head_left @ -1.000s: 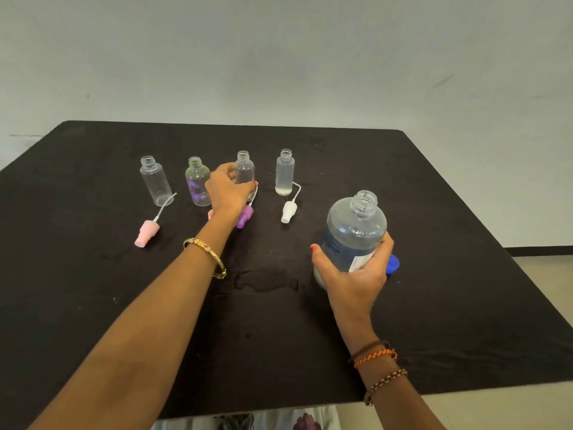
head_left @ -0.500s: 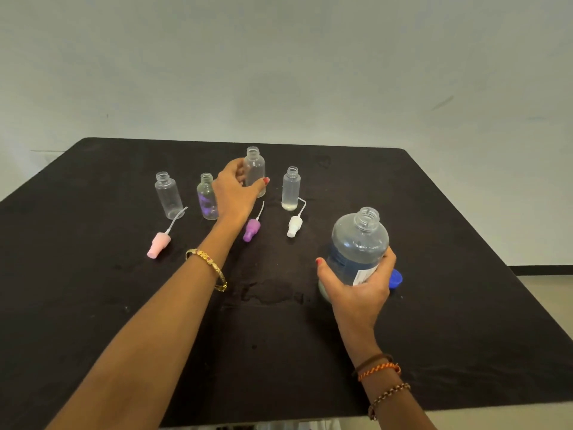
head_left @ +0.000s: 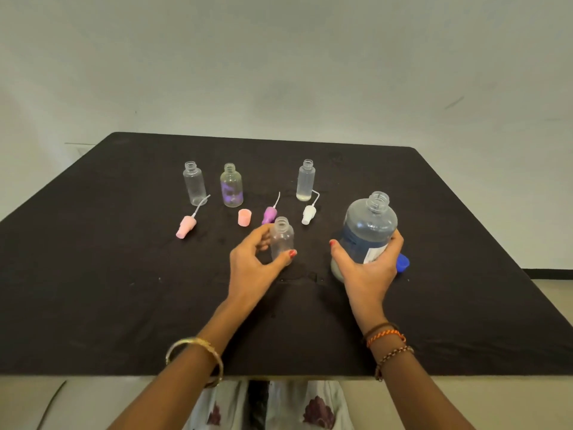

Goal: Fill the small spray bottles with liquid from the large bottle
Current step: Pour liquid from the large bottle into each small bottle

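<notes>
Standing upright, small bottle and large bottle, mouths up.

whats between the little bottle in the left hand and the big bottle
Nothing: in the head view only bare black table separates the small bottle from the large bottle.

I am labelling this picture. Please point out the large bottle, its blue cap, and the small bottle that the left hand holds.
large bottle [head_left: 370, 226], head view, on its clear upper body.
blue cap [head_left: 403, 262], head view, on its visible side.
small bottle [head_left: 281, 240], head view, on its clear body.
</notes>
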